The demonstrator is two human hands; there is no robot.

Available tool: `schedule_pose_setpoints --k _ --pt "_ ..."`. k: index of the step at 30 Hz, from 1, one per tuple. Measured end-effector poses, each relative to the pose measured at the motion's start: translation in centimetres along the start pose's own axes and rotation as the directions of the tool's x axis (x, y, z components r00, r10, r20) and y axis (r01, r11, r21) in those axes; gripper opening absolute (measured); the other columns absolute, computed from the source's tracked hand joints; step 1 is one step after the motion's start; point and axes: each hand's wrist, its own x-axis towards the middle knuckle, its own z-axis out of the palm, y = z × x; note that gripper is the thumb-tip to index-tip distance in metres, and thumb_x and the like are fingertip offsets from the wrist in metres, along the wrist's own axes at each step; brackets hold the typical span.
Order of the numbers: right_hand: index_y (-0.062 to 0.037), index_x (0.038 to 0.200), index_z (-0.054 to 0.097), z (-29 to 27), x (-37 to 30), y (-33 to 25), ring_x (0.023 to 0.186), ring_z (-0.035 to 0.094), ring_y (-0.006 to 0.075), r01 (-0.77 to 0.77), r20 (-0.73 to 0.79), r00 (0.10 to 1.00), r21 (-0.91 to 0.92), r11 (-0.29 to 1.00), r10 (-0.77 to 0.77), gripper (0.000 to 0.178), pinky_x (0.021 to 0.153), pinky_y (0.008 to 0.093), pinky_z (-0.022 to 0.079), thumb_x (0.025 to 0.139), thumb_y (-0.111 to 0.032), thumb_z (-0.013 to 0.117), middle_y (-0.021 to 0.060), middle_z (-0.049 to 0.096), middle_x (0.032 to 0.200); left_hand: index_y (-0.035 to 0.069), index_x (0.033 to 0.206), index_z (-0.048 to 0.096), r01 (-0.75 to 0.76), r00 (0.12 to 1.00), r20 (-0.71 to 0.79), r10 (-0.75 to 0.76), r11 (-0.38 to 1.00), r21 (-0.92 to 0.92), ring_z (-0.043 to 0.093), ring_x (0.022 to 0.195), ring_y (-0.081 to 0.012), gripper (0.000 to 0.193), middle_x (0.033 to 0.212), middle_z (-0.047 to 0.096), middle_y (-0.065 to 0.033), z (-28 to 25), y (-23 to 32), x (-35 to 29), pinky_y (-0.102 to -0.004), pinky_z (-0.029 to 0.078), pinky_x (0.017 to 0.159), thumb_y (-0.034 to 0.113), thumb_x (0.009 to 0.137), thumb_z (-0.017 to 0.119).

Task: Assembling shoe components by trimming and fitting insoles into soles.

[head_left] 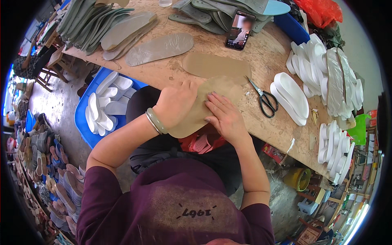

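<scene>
A tan, sole-shaped sheet (190,120) lies at the table's near edge, partly over my lap. My left hand (178,102) is closed at its left side, fingers curled in and their tips hidden. My right hand (223,116) rests on the sheet with its fingers stretched flat over the surface. Just beyond is another tan insole (216,65), partly overlapped by the sheet. Black-handled scissors (267,103) lie to the right, blades slightly apart. Beside them sits a pair of white shoe soles (289,98).
Farther back are a plastic-covered insole (160,49), stacks of grey insoles (87,24) and a phone (240,30). White soles (312,65) line the table's right side. At my left stands a blue bin (83,112) of white soles; a yellow bucket (297,179) is below right.
</scene>
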Motion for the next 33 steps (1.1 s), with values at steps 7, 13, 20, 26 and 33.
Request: schedule_pose_setpoints --k 7,13,20,26,33 --pt "-0.0013 0.121 0.064 0.0 0.3 0.2 0.131 0.052 0.0313 0.002 0.011 1.000 -0.001 1.000 -0.002 0.042 0.111 0.0453 0.039 0.089 -0.028 0.067 0.0142 0.059 0.136 0.004 0.097 0.053 -0.033 0.999 0.004 0.033 0.996 0.083 0.066 0.075 -0.0297 0.027 0.085 0.060 -0.0132 1.0 -0.5 0.1 -0.0387 0.054 0.063 0.026 0.089 0.065" --pt "-0.0016 0.121 0.064 -0.1 0.3 0.5 0.131 0.052 0.0313 0.012 0.019 1.000 0.021 1.000 -0.012 0.041 0.111 0.0456 0.039 0.090 -0.028 0.066 0.0132 0.059 0.136 0.002 0.097 0.057 0.176 0.977 0.191 -0.099 0.877 -0.446 0.067 0.074 -0.0350 0.028 0.079 0.066 -0.0177 0.6 -2.6 0.7 -0.0450 0.052 0.068 0.028 0.091 0.064" --pt "-0.0017 0.121 0.064 -0.2 0.4 0.5 0.130 0.052 0.0315 0.008 0.019 1.000 0.020 1.000 -0.008 0.041 0.111 0.0458 0.039 0.090 -0.027 0.066 0.0132 0.060 0.135 0.002 0.092 0.062 0.182 0.980 0.149 -0.130 0.887 -0.424 0.067 0.074 -0.0340 0.031 0.080 0.068 -0.0159 -0.5 -2.1 1.1 -0.0434 0.052 0.067 0.032 0.087 0.068" --pt "-0.0003 0.119 0.065 0.0 0.4 0.6 0.129 0.053 0.0320 0.035 0.009 0.999 0.016 0.999 -0.035 0.042 0.111 0.0447 0.039 0.091 -0.032 0.064 0.0165 0.061 0.132 0.003 0.086 0.065 0.199 0.973 0.187 -0.136 0.906 -0.373 0.067 0.076 -0.0337 0.027 0.080 0.068 -0.0151 -0.4 -1.9 0.8 -0.0438 0.052 0.069 0.030 0.085 0.068" --pt "-0.0007 0.119 0.065 -0.1 0.5 0.7 0.130 0.052 0.0321 0.043 0.005 0.999 0.031 0.999 -0.043 0.041 0.111 0.0450 0.039 0.091 -0.031 0.064 0.0160 0.061 0.132 0.002 0.089 0.067 0.183 0.982 0.135 -0.135 0.872 -0.454 0.067 0.079 -0.0347 0.024 0.083 0.068 -0.0175 -0.3 -2.6 0.5 -0.0428 0.052 0.071 0.026 0.087 0.065"
